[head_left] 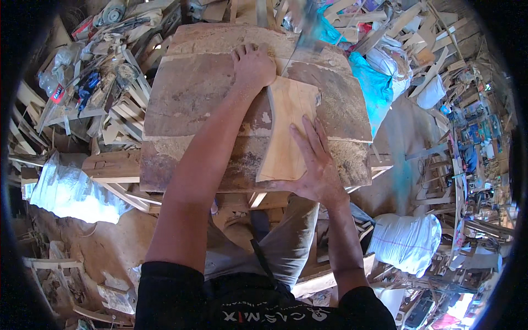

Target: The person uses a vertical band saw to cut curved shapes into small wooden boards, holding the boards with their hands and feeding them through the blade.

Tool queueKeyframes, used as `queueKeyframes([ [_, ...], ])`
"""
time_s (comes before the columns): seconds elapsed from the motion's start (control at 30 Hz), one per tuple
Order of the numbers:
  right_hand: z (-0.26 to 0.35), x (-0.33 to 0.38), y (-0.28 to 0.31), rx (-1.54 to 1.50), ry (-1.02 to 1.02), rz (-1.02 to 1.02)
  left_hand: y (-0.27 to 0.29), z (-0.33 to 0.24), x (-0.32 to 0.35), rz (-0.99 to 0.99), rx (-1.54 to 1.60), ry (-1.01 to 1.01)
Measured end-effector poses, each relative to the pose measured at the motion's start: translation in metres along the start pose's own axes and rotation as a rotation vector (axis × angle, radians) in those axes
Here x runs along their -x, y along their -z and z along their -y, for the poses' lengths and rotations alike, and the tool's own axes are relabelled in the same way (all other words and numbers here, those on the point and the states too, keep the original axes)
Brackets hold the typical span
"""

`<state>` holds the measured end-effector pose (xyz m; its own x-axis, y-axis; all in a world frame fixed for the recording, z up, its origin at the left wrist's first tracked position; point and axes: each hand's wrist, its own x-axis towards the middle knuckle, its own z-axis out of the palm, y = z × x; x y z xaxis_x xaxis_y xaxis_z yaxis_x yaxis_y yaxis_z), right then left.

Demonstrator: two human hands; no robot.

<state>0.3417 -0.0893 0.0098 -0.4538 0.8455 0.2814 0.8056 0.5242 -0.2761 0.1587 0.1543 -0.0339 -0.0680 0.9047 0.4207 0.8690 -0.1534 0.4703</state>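
A pale wooden board point(289, 132) with curved long sides lies on a worn, dusty work table point(192, 99). My right hand point(316, 168) holds its near right part, with the fingers stretched over the top and the thumb along the near edge. At the board's far left corner, my left hand point(254, 66) rests on the table with its fingers slightly bent and apart. Its thumb side is close to that corner, and I cannot tell whether it touches. A thin, upright saw blade point(287, 65) stands at the board's far end, just right of my left hand. The machine part above it is blurred.
Scrap wood point(129, 110) is heaped left of the table, and more offcuts point(407, 33) lie at the far right. A turquoise sheet point(369, 91) hangs by the table's right edge. White sacks point(404, 242) stand near right. Sawdust lies on the table.
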Motion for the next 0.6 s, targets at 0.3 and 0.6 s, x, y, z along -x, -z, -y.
queueKeyframes([
  [0.3,-0.011,-0.001,0.006,-0.047,0.008,0.026,-0.002,0.0,-0.001,0.042,0.019,0.006],
  [0.6,-0.015,-0.004,0.009,-0.04,0.024,0.034,0.0,-0.003,-0.003,0.016,0.003,0.01],
])
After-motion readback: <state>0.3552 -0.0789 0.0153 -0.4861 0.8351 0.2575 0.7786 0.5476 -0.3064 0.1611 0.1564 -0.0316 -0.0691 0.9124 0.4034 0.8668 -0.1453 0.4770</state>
